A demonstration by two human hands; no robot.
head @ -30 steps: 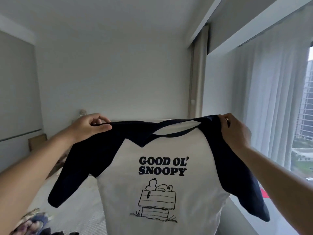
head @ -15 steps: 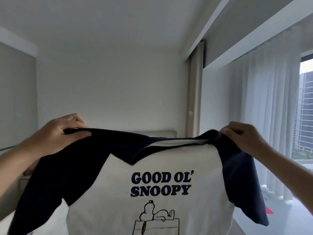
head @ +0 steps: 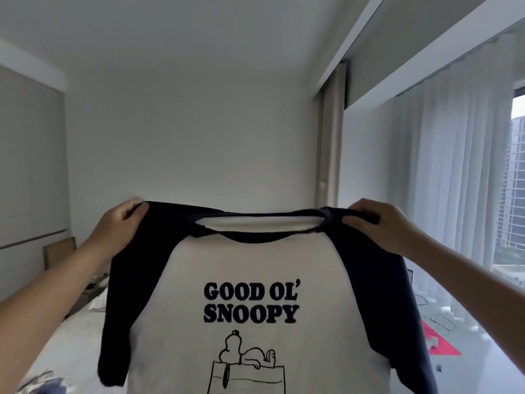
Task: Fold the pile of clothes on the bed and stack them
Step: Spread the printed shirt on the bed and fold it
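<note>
A white T-shirt [head: 250, 268] with dark navy sleeves and a "GOOD OL' SNOOPY" print hangs spread out in front of me, print facing me. My left hand [head: 119, 226] pinches its left shoulder. My right hand [head: 377, 223] pinches the right shoulder, so the neckline is stretched flat between them. The shirt's lower part runs out of the frame. A bit of patterned clothing [head: 48, 382] lies on the bed at the lower left, blurred.
The white bed [head: 74, 336] lies below and to the left, with its headboard [head: 58, 250] against the far wall. White curtains [head: 443, 172] cover the window on the right. A red item [head: 439, 341] and some cables lie on the floor by the window.
Both hands have pulled the shoulders wider apart and level, flattening the neckline. The left sleeve now hangs down instead of spreading sideways. The view has tilted slightly down.
</note>
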